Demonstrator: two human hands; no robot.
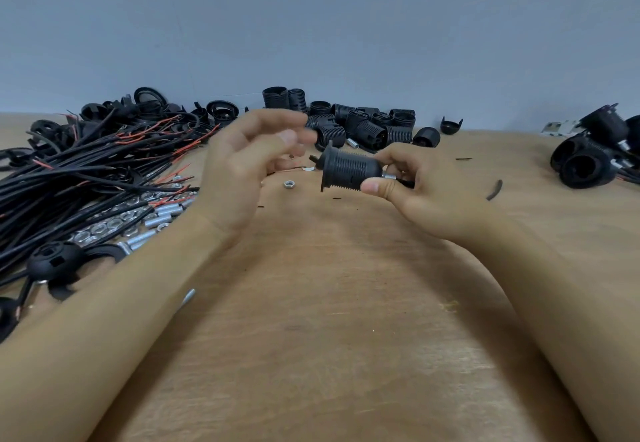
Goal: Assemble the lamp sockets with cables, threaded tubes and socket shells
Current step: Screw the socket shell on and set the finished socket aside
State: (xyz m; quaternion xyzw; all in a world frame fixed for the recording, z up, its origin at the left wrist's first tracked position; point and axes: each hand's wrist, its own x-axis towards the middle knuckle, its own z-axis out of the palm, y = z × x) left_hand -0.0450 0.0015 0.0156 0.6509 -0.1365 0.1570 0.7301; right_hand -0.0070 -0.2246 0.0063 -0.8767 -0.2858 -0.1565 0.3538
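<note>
My right hand (420,187) grips a black ribbed lamp socket (349,171) by its narrow end, where a short silver threaded tube (388,176) sticks out. The socket lies sideways above the table, its flanged open end facing left. My left hand (247,161) hovers just left of the socket with fingers loosely curled and apart, holding nothing that I can see. A bundle of black and red cables (86,171) lies at the left. Black socket shells (363,123) are heaped at the back centre.
Silver tubes and nuts (138,213) lie beside the cables, and a single nut (289,184) sits on the wooden table (329,303) under my hands. Assembled sockets (588,161) lie at the far right. Black caps and rings (145,105) are at the back left.
</note>
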